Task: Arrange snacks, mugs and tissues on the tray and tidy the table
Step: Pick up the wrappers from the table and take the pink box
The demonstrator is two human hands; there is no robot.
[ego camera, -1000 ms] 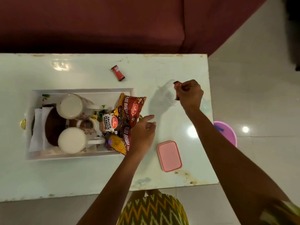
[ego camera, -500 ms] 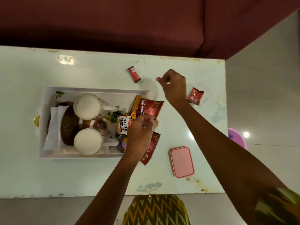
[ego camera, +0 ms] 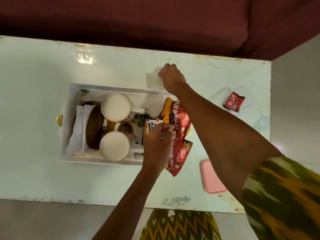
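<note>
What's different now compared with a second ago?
The right hand let go of the crumpled red packet, which now lies on the table. It then moved left to where a small red sweet lay, and the sweet is now hidden under it. The left hand keeps pinching the snack packets at the tray. The mugs are unmoved.

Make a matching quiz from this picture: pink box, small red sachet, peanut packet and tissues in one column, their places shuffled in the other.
1 pink box
2 small red sachet
3 peanut packet
4 tissues

A pinched in the left hand
B left end of the tray
C on the table, close to its near edge
D on the table, right side, midway back

Pairs: 1-C, 2-D, 3-A, 4-B
</note>
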